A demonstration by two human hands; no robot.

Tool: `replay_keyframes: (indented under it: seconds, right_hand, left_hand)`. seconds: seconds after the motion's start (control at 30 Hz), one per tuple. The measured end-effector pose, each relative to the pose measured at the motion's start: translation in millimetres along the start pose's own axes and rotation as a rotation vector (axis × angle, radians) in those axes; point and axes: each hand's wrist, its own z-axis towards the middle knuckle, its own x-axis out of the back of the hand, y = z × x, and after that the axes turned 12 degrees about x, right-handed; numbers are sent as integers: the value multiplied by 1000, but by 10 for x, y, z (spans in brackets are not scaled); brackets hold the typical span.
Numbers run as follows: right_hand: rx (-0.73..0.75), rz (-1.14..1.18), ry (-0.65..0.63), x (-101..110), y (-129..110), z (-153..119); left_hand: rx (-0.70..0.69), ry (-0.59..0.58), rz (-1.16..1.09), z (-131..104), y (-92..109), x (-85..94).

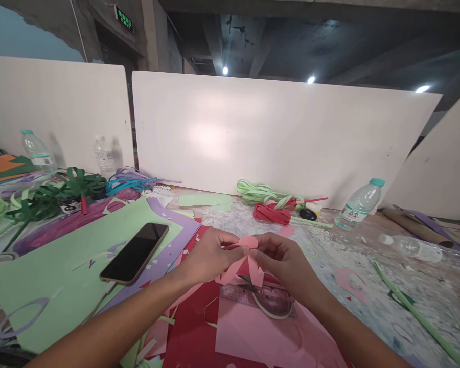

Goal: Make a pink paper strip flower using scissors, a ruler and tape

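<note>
Between my two hands is a pink paper bow (248, 242) with a rounded top and two tails hanging down. My left hand (210, 254) pinches its left side with thumb and fingers. On the right side, my right hand (279, 255) pinches it the same way, the thumbs almost meeting. Below the hands lie scissors (274, 305) with a pale handle loop, on a clear ruler (233, 295). Under those are a pink sheet (249, 332) and a red sheet (189, 327).
A phone (136, 253) rests on a green sheet (61, 260) to the left. Behind are red paper strips (272, 213) and green paper loops (253, 192). One bottle (358, 204) stands at right, another bottle (414, 249) lies down. A white partition (283, 133) closes the back.
</note>
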Motion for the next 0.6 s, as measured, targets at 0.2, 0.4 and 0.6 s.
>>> replay_keyframes:
  seconds: [0.2,0.4,0.6]
  right_hand:
    - [14,-19,-6,1,29,-4]
    - [12,-106,16,5,30,-11]
    - [2,-92,-38,54,-108,32]
  left_hand:
    - [-2,20,54,-12,13,0]
    - [-47,24,110,18,-7,-21]
    - [-65,15,131,51,95,18]
